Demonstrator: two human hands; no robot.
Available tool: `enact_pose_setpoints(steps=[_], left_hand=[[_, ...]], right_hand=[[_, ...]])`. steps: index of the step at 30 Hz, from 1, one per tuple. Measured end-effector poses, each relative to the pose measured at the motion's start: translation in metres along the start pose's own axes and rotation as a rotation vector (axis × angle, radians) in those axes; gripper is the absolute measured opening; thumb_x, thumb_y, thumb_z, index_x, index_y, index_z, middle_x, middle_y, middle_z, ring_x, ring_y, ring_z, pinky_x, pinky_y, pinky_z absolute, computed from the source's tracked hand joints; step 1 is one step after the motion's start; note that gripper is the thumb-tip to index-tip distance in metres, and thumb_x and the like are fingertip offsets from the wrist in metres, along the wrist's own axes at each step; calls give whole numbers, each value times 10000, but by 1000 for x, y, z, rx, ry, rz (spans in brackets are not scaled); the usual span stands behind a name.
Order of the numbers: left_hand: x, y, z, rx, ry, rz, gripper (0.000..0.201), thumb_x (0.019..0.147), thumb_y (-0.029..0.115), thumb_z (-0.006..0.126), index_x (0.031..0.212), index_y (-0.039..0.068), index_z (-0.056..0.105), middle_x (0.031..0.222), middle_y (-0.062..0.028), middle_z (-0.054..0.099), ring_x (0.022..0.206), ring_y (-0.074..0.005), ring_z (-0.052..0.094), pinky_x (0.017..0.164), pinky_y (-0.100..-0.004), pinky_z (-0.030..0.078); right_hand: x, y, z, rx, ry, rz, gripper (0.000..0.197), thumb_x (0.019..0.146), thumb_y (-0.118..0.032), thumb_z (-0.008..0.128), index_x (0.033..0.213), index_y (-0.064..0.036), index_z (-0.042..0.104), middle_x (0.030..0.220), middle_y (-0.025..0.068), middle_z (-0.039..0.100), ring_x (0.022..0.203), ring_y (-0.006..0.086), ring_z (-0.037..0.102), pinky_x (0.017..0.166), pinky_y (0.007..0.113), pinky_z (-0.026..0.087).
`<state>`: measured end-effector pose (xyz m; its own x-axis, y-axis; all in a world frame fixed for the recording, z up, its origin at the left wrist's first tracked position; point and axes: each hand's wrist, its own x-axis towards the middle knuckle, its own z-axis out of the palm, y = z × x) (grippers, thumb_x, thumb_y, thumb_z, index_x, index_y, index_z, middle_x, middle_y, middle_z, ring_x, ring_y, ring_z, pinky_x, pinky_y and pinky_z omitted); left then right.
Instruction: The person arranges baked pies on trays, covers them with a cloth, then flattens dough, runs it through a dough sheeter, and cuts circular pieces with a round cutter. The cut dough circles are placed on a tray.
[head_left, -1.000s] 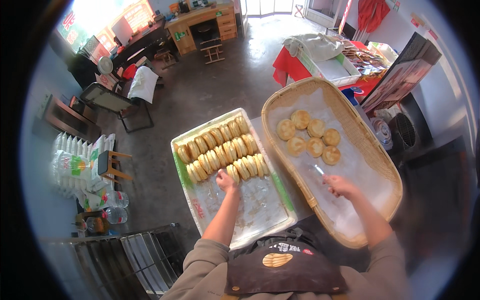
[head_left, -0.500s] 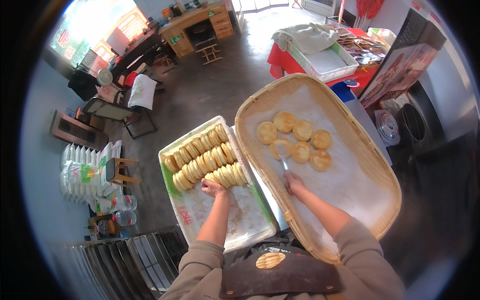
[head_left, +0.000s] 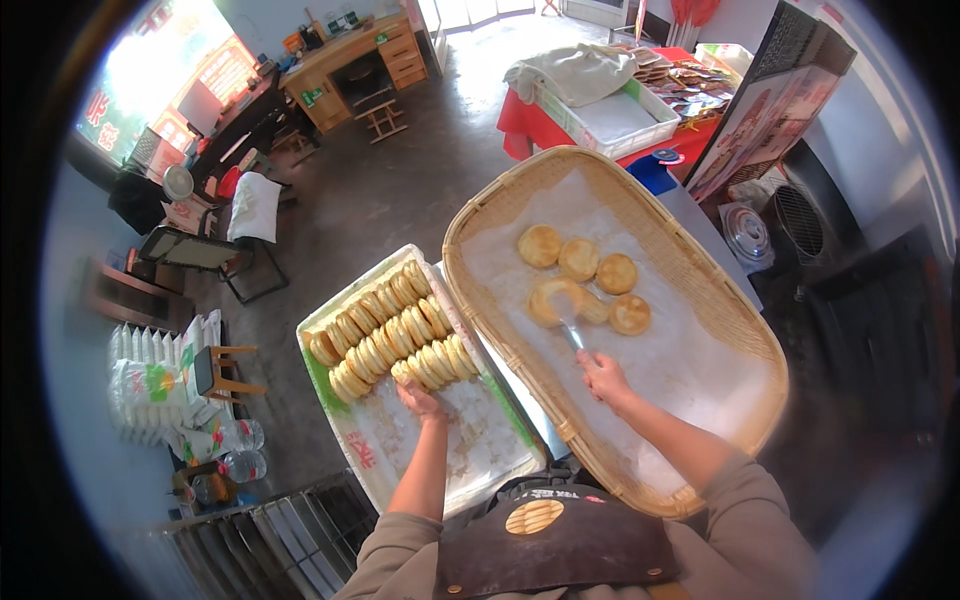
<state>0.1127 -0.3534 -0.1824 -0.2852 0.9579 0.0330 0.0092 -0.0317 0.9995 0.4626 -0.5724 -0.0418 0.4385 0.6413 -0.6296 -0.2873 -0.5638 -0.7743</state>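
My right hand point(head_left: 603, 378) grips a utensil with a shiny metal handle point(head_left: 574, 337); its pale head is blurred. That head lies over a blurred golden round flatbread point(head_left: 545, 300) in a large woven basket point(head_left: 768, 345) lined with white paper. Several more flatbreads point(head_left: 578, 259) lie flat around it, and one beside it looks tilted. In the white and green crate point(head_left: 505, 405) to the left, flatbreads stand on edge in three packed rows point(head_left: 390, 340). My left hand point(head_left: 420, 402) is at the left end of the nearest row, fingers extended against the last flatbreads.
Beyond the basket, a red-draped table point(head_left: 520, 125) bears a white tray point(head_left: 640, 135) and a cloth. A small stool point(head_left: 225, 370), white sacks point(head_left: 145, 385) and large bottles point(head_left: 240, 435) stand at the left. A metal rack point(head_left: 260, 535) is at the lower left.
The utensil has pushed in among the near flatbreads, and the leftmost one no longer lies apart. My left hand's fingers have straightened at the row's end. The whole view has shifted slightly.
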Motion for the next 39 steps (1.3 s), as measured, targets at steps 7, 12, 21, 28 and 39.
enact_pose_setpoints(steps=[7, 12, 21, 28, 39], left_hand=[[1, -12, -13, 52, 17, -52, 847, 1055, 640, 509, 1519, -68, 504, 1487, -200, 555, 1340, -329, 552, 1141, -452, 433], [11, -36, -30, -164, -51, -84, 832, 1052, 635, 517, 1511, -59, 510, 1472, -179, 554, 1322, -310, 564, 1136, -438, 440], [0, -6, -44, 184, 22, -17, 739, 1089, 553, 490, 1515, -50, 517, 1503, -213, 513, 1378, -334, 515, 1166, -442, 406], [-24, 22, -46, 294, 72, -24, 685, 1112, 514, 477, 1512, -40, 525, 1510, -222, 491, 1392, -347, 487, 1194, -457, 365], [-46, 23, -59, 164, 98, -105, 666, 1101, 520, 507, 1476, -29, 551, 1406, -158, 552, 1297, -281, 528, 1130, -409, 411]], right_hand=[[-21, -4, -4, -25, 36, -87, 593, 1021, -670, 633, 1058, -81, 694, 682, -41, 550, 563, 85, 506, 508, 294, 394], [-27, 16, -27, 76, 116, -8, 542, 1055, -602, 626, 1187, -78, 671, 685, -26, 524, 464, 70, 426, 413, 273, 315], [-60, 36, -51, -7, 36, 215, 597, 1036, -647, 619, 1095, -54, 648, 671, 3, 528, 476, 106, 461, 428, 309, 362], [-60, 67, -111, -353, 86, 91, 686, 1009, -712, 605, 1124, -36, 601, 688, 3, 515, 480, 106, 456, 435, 293, 387], [43, 41, -124, -450, -187, 4, 749, 1011, -759, 541, 978, -22, 672, 724, 48, 601, 646, 166, 560, 595, 386, 458]])
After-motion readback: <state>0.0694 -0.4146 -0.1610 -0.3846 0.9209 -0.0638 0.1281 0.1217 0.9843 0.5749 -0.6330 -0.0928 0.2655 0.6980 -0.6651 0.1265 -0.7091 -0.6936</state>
